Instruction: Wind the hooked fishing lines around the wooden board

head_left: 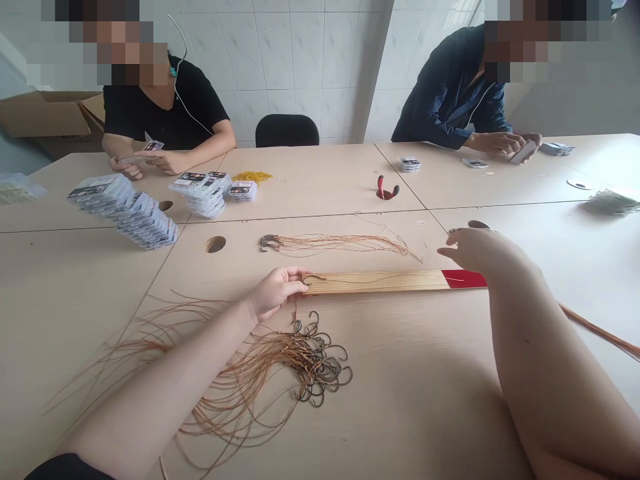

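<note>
My left hand [279, 293] grips the left end of a flat wooden board [375, 282] with a red section [465, 279] towards its right. A dark fish hook [314, 277] lies on the board by my left fingertips, and a thin line runs from it along the wood. My right hand [475, 247] is above the red end, thumb and fingers apart; something small and shiny shows at its fingers, too small to name. Below the board lies a heap of fish hooks [323, 363] tied to orange-brown lines [235, 400], partly hidden by my left forearm. Beyond it rests a smaller hooked bundle [340, 245].
Stacks of small packs [145, 217] stand at the left, near yellow pieces [253, 177]. Red-handled pliers [387, 190] poke from a table hole; another hole [215, 245] is nearer. Two people sit opposite, handling packs. More lines [600, 330] lie right of my arm.
</note>
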A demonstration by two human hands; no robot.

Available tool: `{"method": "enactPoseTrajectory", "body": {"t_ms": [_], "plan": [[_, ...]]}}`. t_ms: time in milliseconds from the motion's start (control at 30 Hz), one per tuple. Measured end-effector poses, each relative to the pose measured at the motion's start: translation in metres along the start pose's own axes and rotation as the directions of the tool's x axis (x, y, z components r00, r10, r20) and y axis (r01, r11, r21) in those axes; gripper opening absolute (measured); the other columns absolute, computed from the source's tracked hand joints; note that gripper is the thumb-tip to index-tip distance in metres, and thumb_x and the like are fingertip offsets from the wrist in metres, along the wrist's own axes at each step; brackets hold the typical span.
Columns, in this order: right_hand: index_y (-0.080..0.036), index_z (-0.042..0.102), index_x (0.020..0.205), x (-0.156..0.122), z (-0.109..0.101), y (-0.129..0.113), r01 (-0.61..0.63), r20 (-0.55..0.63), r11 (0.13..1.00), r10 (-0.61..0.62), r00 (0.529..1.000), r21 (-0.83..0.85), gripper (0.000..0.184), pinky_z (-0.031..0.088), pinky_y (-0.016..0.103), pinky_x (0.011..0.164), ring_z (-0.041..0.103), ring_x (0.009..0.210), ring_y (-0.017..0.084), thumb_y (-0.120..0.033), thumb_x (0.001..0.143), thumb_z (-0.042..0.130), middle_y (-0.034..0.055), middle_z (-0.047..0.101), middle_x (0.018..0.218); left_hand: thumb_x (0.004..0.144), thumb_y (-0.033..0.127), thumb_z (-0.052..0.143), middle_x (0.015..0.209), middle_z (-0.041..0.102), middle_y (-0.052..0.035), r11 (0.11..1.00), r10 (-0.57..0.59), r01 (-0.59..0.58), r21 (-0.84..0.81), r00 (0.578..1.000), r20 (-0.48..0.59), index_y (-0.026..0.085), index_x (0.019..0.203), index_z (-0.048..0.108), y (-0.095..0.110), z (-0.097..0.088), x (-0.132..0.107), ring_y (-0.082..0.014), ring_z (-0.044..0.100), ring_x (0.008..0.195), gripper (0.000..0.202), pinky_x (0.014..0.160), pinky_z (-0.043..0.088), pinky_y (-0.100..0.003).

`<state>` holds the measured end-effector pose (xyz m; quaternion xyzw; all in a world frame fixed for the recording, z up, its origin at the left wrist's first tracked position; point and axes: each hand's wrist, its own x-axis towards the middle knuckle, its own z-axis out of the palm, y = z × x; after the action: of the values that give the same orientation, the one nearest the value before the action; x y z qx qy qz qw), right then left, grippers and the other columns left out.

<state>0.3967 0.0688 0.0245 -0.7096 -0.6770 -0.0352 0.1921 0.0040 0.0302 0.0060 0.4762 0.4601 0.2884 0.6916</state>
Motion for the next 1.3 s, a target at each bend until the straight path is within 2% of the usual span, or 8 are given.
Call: {"method": "enactPoseTrajectory", "body": {"t_ms": [67,133,233,333,400,567,933,1300], "plan": [[-0.017,0.067,0.079,-0.009,-0.006,-0.038,0.007,0.154,0.995,0.009,0.988,-0.104,0.025,0.041,0.037,0.058,0.055,0.079,0.029,-0.041,0.07,0.064,0.0104,0.06,0.067,0.068,0.014,0.063,0.086,0.063,-0.0023,1.0,0.001,-0.001,0.003,1.0,0.006,0.016,0.101,0.06,-0.001,-0.001,0.001,-0.0104,0.056,0.073,0.034,0.073,0.042,-0.025],[-0.021,0.06,0.105,-0.024,-0.006,-0.086,0.254,0.07,0.967,-0.254,0.965,0.017,0.031,0.044,0.04,0.071,0.051,0.094,0.027,-0.041,0.082,0.051,0.0093,0.062,0.092,0.068,0.013,0.063,0.088,0.063,-0.0023,1.0,-0.002,0.003,-0.007,1.0,0.02,0.017,0.101,0.06,-0.001,-0.001,0.001,-0.0105,0.056,0.073,0.034,0.074,0.043,-0.025],[-0.023,0.051,0.118,-0.052,0.004,-0.148,0.577,-0.02,0.797,-0.583,0.812,0.178,0.035,0.042,0.038,0.083,0.048,0.101,0.023,-0.037,0.087,0.044,0.0079,0.057,0.106,0.067,0.013,0.064,0.09,0.064,-0.0033,1.0,0.004,-0.003,-0.029,0.999,0.035,0.017,0.1,0.061,-0.001,-0.001,0.002,-0.0118,0.058,0.077,0.033,0.076,0.042,-0.027],[-0.022,0.048,0.121,-0.07,0.02,-0.175,0.706,-0.032,0.675,-0.718,0.696,0.215,0.036,0.042,0.037,0.085,0.047,0.102,0.022,-0.034,0.088,0.043,0.009,0.054,0.112,0.067,0.013,0.064,0.093,0.065,-0.0053,0.999,0.028,-0.026,-0.042,0.998,0.054,0.015,0.101,0.061,-0.001,0.0,0.002,-0.0142,0.058,0.082,0.034,0.08,0.042,-0.029],[-0.023,0.047,0.122,-0.073,0.029,-0.173,0.733,-0.033,0.646,-0.745,0.666,0.212,0.036,0.041,0.038,0.085,0.046,0.104,0.023,-0.032,0.087,0.044,0.0097,0.053,0.114,0.068,0.012,0.063,0.093,0.065,-0.0059,0.998,0.034,-0.031,-0.048,0.997,0.062,0.014,0.102,0.061,-0.002,0.001,0.003,-0.0145,0.058,0.083,0.034,0.08,0.042,-0.03],[-0.023,0.048,0.12,-0.067,0.04,-0.157,0.709,-0.085,0.663,-0.713,0.696,0.242,0.034,0.041,0.036,0.085,0.05,0.099,0.02,-0.033,0.087,0.044,0.0078,0.052,0.114,0.069,0.013,0.062,0.097,0.064,-0.0065,0.999,0.042,-0.04,-0.026,0.996,0.079,0.015,0.104,0.061,-0.003,0.0,0.003,-0.0143,0.057,0.083,0.035,0.081,0.041,-0.03],[-0.023,0.043,0.127,-0.069,0.047,-0.162,0.791,-0.019,0.579,-0.805,0.594,0.201,0.039,0.044,0.033,0.079,0.052,0.091,0.017,-0.034,0.09,0.039,0.0075,0.054,0.112,0.068,0.011,0.063,0.089,0.066,-0.0055,0.998,0.062,-0.062,0.006,0.996,0.065,0.014,0.102,0.063,-0.003,0.0,0.004,-0.0125,0.056,0.078,0.034,0.078,0.04,-0.028],[-0.021,0.044,0.127,-0.069,0.047,-0.162,0.783,-0.015,0.577,-0.803,0.596,0.233,0.039,0.045,0.034,0.079,0.051,0.094,0.018,-0.034,0.09,0.038,0.0083,0.053,0.113,0.067,0.012,0.063,0.088,0.066,-0.0053,0.998,0.052,-0.053,0.015,0.998,0.038,0.014,0.1,0.063,-0.006,-0.002,0.006,-0.0112,0.056,0.075,0.032,0.077,0.04,-0.027]]}}
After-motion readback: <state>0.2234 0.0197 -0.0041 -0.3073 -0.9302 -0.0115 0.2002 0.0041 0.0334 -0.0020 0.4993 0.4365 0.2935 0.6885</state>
